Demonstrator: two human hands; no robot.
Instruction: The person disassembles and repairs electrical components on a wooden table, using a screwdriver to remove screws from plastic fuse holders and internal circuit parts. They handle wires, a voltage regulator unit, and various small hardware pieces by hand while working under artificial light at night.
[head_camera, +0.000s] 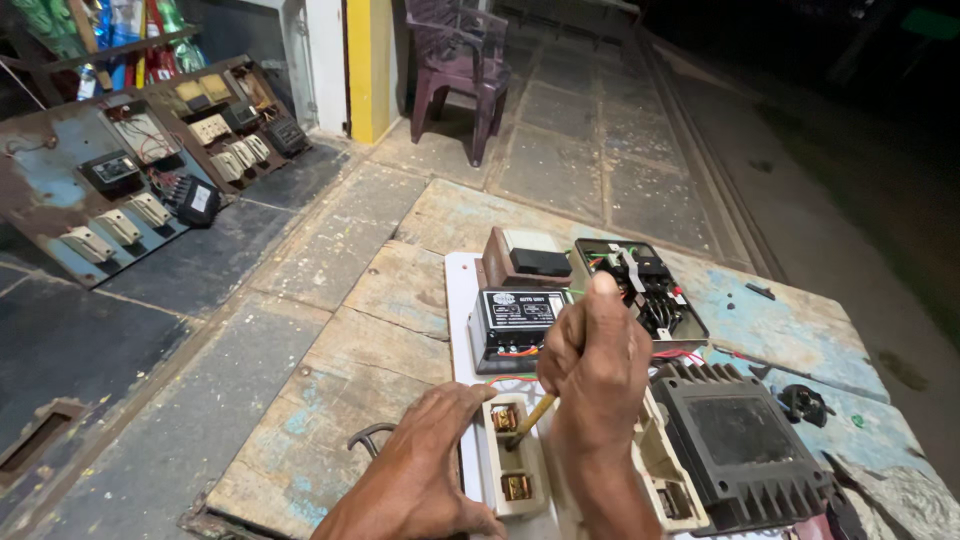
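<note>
My right hand (594, 372) is closed around a screwdriver (530, 416) with a yellowish handle, its tip down at the upper brass terminal of a beige open fuse holder (513, 462). My left hand (425, 470) presses flat on the left side of that fuse holder and the white board (460, 300) under it. Behind my right hand sits a black control unit (515, 322) with red wires. A brown box with a black block (527, 259) and an open contactor box (645, 290) stand further back. A black finned cover (742, 443) lies at the right.
The worn wooden table (390, 300) has peeling blue paint. A small black part (802, 403) lies on its right side. On the floor at left leans a rusty panel (60, 190) with several switches. A purple plastic chair (460, 65) stands beyond, by a yellow post (368, 65).
</note>
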